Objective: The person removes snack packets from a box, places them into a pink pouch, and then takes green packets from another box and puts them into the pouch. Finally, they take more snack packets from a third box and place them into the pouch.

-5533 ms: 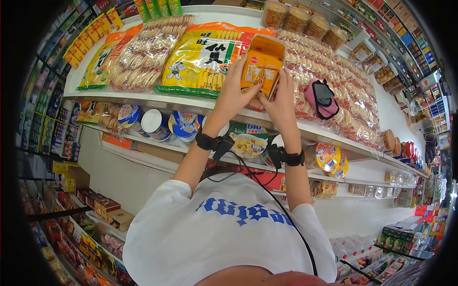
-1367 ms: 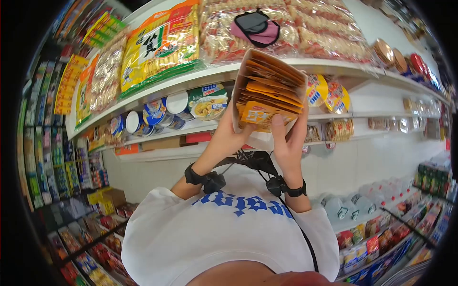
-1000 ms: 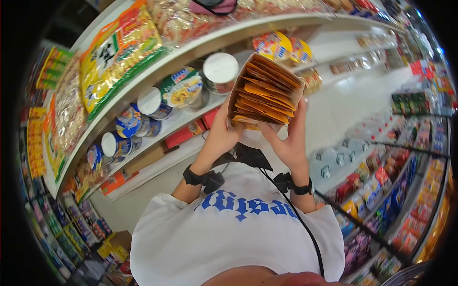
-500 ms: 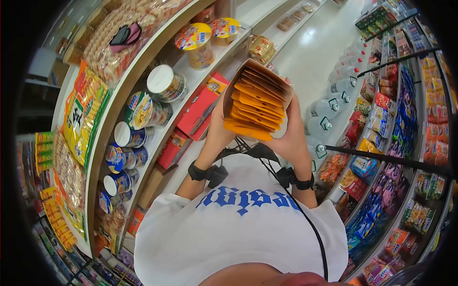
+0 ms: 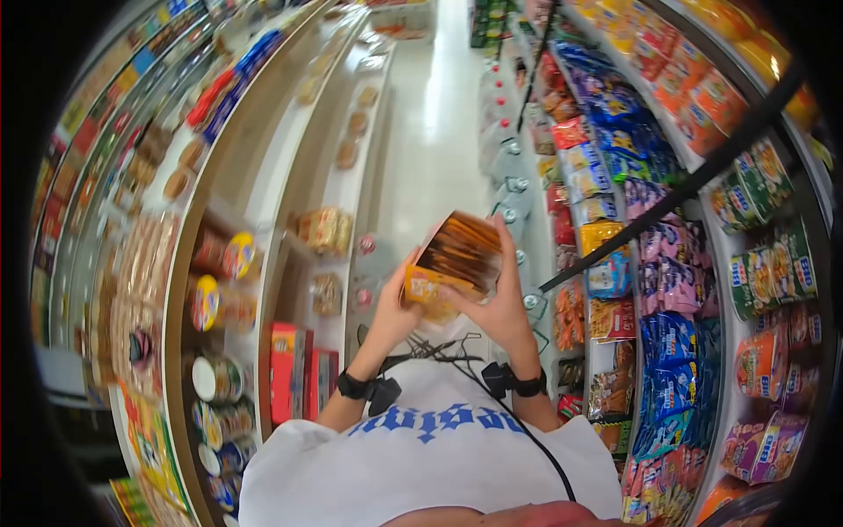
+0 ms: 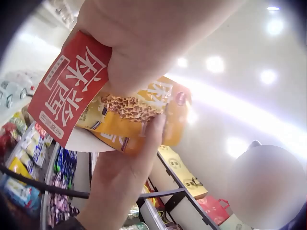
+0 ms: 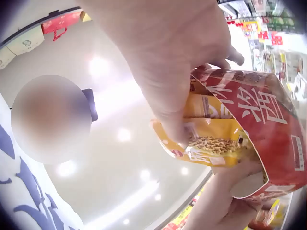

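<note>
Between both hands is an open-topped card box (image 5: 450, 260), red on its outer panel in the wrist views, packed with a row of flat orange sachets (image 5: 465, 239). My left hand (image 5: 397, 303) grips the box from its left side. From the other side my right hand (image 5: 499, 303) holds it, fingers along the wall. An orange sachet (image 7: 211, 139) with a snack picture stands partly out of the box's open side. The right thumb lies on it, as the right wrist view shows. In the left wrist view the left hand (image 6: 139, 43) covers part of the red panel.
White shelves (image 5: 180, 307) with noodle tubs (image 5: 218, 378) and red boxes (image 5: 288, 373) run along the left. Racks of bagged snacks (image 5: 672, 338) fill the right, with a black bar (image 5: 654, 206) across them. Large water bottles (image 5: 514, 189) line the aisle floor (image 5: 426, 145).
The view has swung from the rice-cracker shelf to the aisle. The box, first seen with its orange front panel, is tipped to show the sachets and sits lower now. Both hands stay on it.
</note>
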Available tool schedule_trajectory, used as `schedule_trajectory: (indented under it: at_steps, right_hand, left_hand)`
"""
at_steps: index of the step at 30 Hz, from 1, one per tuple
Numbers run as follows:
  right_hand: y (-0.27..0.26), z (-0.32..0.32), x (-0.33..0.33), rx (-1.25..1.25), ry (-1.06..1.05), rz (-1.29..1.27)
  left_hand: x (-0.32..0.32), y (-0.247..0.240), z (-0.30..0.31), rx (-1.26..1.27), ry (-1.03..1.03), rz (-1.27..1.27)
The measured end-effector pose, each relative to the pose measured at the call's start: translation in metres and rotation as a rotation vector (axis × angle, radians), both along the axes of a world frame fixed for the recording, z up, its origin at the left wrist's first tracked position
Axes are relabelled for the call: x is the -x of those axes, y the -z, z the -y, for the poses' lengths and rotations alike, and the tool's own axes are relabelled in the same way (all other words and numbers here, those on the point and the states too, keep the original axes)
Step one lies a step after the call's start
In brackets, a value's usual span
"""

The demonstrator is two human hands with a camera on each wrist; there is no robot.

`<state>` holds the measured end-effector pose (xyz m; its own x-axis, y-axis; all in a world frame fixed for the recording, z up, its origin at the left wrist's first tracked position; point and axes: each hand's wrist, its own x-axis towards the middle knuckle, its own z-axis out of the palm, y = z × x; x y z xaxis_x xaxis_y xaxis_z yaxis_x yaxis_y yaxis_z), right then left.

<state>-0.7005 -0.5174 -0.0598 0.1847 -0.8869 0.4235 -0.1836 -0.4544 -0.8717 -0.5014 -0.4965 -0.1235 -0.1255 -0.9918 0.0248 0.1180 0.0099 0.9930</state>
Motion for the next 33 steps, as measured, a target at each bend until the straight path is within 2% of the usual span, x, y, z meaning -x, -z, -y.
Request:
schedule_trajectory:
  at_steps: [4,10,15,17,21,25,26,28,29,31,33]
  right_hand:
    - [0.009,0.03,0.033,-0.08,0.071,0.075]
    - [0.024,0.084,0.045,-0.184,0.193,0.209]
    - [0.032,0.155,0.041,-0.134,0.261,0.107]
    - [0.029,0.193,0.03,-0.099,0.265,0.052]
    - [0.012,0.274,-0.006,-0.03,0.256,-0.073]
    - [-0.009,0.35,-0.049,-0.004,0.202,-0.146]
    - [-0.011,0.367,-0.057,-0.012,0.188,-0.2]
    - [-0.01,0.399,-0.071,-0.053,0.181,-0.263]
    - [-0.006,0.412,-0.078,-0.112,0.206,-0.18]
    - [0.001,0.443,-0.086,-0.209,0.256,-0.014]
    - [0.009,0.477,-0.09,-0.176,0.316,-0.056]
  left_hand:
    - [0.029,-0.002,0.049,0.021,0.08,0.063]
    - [0.049,0.004,0.12,-0.168,0.242,0.001]
    - [0.048,0.033,0.2,-0.133,0.279,0.035]
    - [0.038,0.045,0.239,-0.034,0.263,0.113]
    - [0.001,0.053,0.328,-0.01,0.204,0.209]
    - [-0.041,0.051,0.406,-0.088,0.104,0.115]
    - [-0.055,0.062,0.429,0.002,0.121,0.233]
    - [-0.061,0.033,0.456,-0.093,0.091,0.151]
    - [-0.064,0.024,0.469,-0.14,0.073,0.112]
    - [-0.073,0.039,0.5,-0.079,0.07,0.113]
    - [-0.077,0.042,0.523,-0.087,0.072,0.118]
